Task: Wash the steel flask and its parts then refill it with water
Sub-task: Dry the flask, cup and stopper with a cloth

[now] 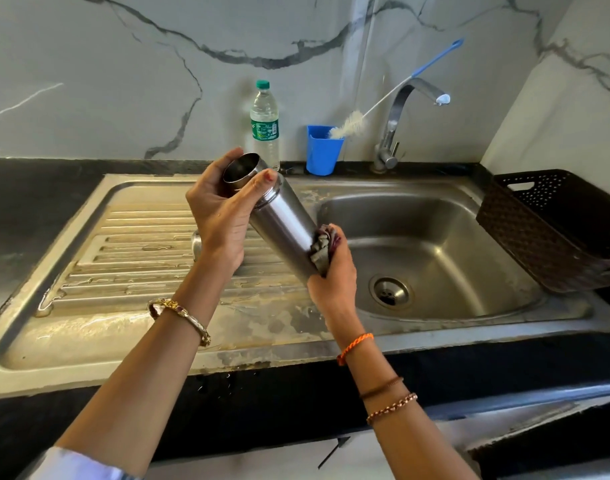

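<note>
While the steel flask (282, 220) lies tilted above the seam between drainboard and basin, its open mouth points up and to the far left, and its base slants down toward the near right; the left hand (220, 209) curls round the neck, thumb and fingers wrapped about the rim; the right hand (334, 271) grips a bunched grey cloth (322, 249) and presses it against the flask's lower end. Behind the left wrist, a small steel part (196, 243) sits on the ribbed drainboard of the sink (123, 306), mostly hidden; water pools on the ribs. Along the far edge of the black table (36, 202) stands a clear plastic bottle (264, 123) with a green cap; just right of it is a blue cup (322, 152) holding a bottle brush (352, 123) whose blue handle leans to the right, past the steel tap (397, 123). At the right of the basin rests a dark brown woven basket (553, 230).
</note>
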